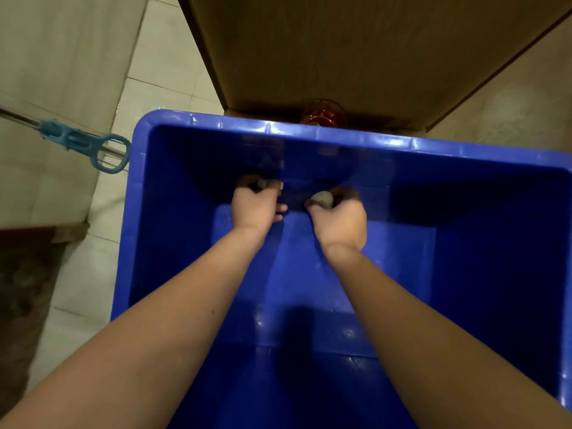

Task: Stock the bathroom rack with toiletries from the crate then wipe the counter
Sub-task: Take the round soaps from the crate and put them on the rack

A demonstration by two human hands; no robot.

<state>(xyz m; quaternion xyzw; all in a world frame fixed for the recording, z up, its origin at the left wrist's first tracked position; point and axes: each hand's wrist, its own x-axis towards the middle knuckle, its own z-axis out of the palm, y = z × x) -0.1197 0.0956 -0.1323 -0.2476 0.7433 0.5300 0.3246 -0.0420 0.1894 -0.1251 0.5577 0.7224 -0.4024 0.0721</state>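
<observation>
My left hand (255, 205) is curled closed around a small pale item (263, 183), too shadowed to identify. My right hand (339, 219) is likewise fisted around a second pale rounded item (322, 198). Both hands are deep in the blue crate (173, 193), near its far wall, forearms reaching down over the near rim. Crate sits on pale tiled floor (161, 57). Beyond far rim: an amber glass vessel (323, 114) under a brown cabinet (356, 48). Left of the crate, a blue mop clamp (83, 144).
</observation>
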